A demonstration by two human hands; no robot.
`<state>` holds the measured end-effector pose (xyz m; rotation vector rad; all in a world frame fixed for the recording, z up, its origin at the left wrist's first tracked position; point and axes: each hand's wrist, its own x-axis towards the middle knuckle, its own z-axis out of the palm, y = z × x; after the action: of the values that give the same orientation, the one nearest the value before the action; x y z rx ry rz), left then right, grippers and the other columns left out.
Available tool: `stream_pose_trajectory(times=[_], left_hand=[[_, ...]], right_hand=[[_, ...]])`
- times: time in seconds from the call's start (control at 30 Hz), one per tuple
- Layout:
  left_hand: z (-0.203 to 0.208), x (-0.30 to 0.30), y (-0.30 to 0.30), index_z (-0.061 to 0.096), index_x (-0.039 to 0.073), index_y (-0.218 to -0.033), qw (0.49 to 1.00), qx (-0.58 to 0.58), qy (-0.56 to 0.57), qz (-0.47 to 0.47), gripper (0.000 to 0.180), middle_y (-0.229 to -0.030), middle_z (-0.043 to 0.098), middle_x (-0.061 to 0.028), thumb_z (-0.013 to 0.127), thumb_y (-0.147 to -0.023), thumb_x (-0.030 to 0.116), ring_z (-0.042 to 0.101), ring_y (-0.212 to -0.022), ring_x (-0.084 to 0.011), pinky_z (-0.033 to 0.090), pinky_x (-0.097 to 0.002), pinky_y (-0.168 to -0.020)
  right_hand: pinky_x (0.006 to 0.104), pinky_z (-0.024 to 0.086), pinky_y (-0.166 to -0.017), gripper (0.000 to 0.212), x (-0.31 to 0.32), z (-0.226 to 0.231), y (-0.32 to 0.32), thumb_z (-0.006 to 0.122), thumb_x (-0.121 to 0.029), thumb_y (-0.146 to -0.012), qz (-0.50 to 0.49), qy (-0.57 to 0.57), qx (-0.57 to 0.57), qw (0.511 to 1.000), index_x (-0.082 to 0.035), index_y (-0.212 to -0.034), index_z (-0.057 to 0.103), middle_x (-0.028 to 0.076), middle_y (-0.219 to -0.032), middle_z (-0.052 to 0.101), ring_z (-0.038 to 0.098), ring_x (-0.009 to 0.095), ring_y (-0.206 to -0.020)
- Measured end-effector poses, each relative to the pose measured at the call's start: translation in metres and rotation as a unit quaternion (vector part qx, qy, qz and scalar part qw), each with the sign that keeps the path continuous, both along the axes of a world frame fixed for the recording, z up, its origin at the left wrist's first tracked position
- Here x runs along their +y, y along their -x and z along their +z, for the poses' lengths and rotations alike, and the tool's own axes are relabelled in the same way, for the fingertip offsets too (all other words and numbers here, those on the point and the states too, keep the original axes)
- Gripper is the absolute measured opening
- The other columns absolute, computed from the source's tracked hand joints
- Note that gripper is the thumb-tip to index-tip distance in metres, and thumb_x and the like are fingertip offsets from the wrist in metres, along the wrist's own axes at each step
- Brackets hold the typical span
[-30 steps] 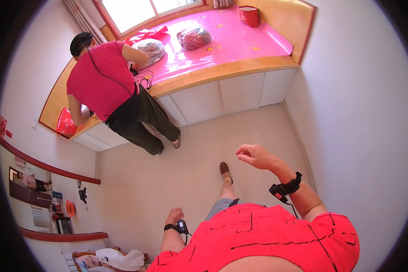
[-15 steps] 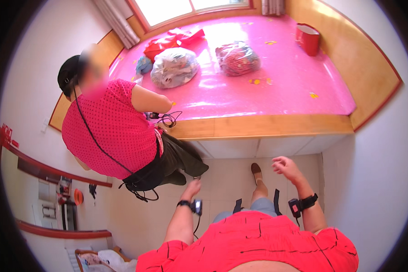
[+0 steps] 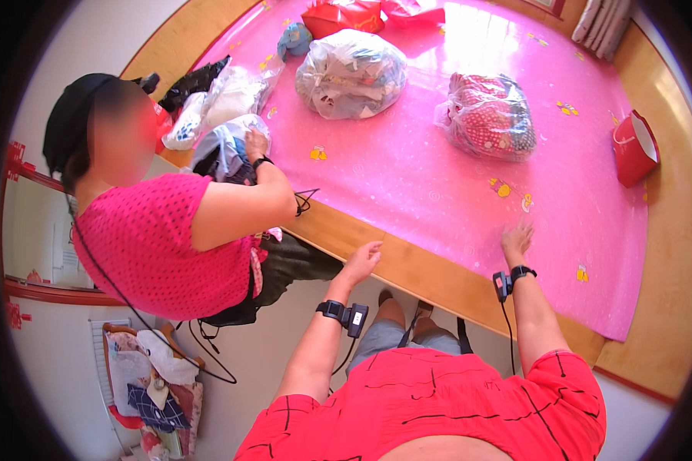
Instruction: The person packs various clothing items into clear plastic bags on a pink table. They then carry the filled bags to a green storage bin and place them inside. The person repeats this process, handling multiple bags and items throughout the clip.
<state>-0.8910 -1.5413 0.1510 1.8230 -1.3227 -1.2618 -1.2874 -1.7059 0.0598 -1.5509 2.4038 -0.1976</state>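
My left hand point(image 3: 360, 263) is over the wooden front edge point(image 3: 407, 265) of the bed platform, empty, its fingers loosely stretched to the right. Farther right, my right hand point(image 3: 518, 239) reaches over the pink plastic sheet point(image 3: 407, 184) with fingers apart and nothing in them; whether it touches the sheet I cannot tell. The nearest thing beyond it is a clear plastic bag point(image 3: 490, 117) packed with red and dark dotted cloth. A second clear bag point(image 3: 351, 75), fuller, with pale and blue contents, lies farther left. Each of my wrists wears a black strap with a small box and cable.
At my left, a person point(image 3: 142, 238) in a dotted pink top has a hand on a plastic bag point(image 3: 227, 150) beside more bags. A red bucket point(image 3: 636, 150) stands at the right. Red bags point(image 3: 344, 15) lie at the back. A chair point(image 3: 158, 376) heaped with cloths is lower left.
I have come closer to the platform, and both my hands are now over its front part. The view has turned. The other person's hand now rests on a bag.
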Motion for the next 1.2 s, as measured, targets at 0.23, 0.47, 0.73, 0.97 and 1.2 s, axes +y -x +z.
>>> stream_pose_trajectory(times=[0.23,0.47,0.73,0.97,1.2], left_hand=[[-0.041,-0.127,-0.018,0.036,0.005,-0.136,0.997,-0.023,0.050,0.061,0.057,-0.128,0.043,-0.0219,0.059,-0.085,0.014,0.055,-0.102,-0.0277,0.047,-0.0353,-0.085],[-0.069,-0.283,-0.066,0.041,0.005,-0.128,0.830,0.373,0.026,0.414,0.047,-0.083,0.056,-0.0096,0.058,-0.090,0.025,0.060,-0.076,-0.0207,0.052,-0.0321,-0.069],[-0.011,-0.443,0.051,0.029,0.012,-0.138,0.945,0.313,-0.011,0.098,0.069,-0.128,0.045,-0.0122,0.061,-0.085,0.043,0.050,-0.114,-0.0284,0.043,-0.0418,-0.092],[-0.054,-0.458,0.123,0.040,0.008,-0.129,0.932,0.345,-0.025,0.107,0.064,-0.111,0.054,-0.0115,0.063,-0.083,0.046,0.054,-0.096,-0.0211,0.045,-0.0349,-0.078],[-0.051,-0.420,0.168,0.059,0.004,-0.088,0.975,0.217,-0.031,0.039,0.020,-0.066,0.061,-0.0048,0.044,-0.092,0.018,0.059,-0.058,-0.0139,0.041,-0.0288,-0.048]], right_hand=[[0.0527,0.021,-0.108,0.071,-0.097,-0.033,0.015,0.042,-0.055,-0.087,-0.192,0.022,0.017,0.981,-0.019,-0.145,0.023,0.018,-0.150,0.016,0.015,0.036,-0.139],[0.0513,0.021,-0.107,0.070,-0.068,-0.024,-0.014,0.037,-0.057,-0.089,-0.228,0.039,0.206,0.951,-0.010,-0.141,0.031,0.021,-0.145,0.028,0.025,0.036,-0.135],[0.0507,0.018,-0.108,0.068,-0.080,-0.010,-0.037,0.045,-0.047,-0.089,-0.238,0.088,0.171,0.952,-0.008,-0.142,0.028,0.023,-0.144,0.027,0.023,0.037,-0.135],[0.0492,0.017,-0.109,0.067,-0.068,-0.013,-0.061,0.045,-0.046,-0.089,-0.198,0.082,0.157,0.964,-0.008,-0.142,0.029,0.023,-0.144,0.027,0.022,0.037,-0.135],[0.0487,0.018,-0.109,0.066,-0.069,-0.008,-0.048,0.044,-0.045,-0.090,-0.222,0.069,0.144,0.962,-0.008,-0.142,0.029,0.024,-0.145,0.026,0.022,0.037,-0.136]])
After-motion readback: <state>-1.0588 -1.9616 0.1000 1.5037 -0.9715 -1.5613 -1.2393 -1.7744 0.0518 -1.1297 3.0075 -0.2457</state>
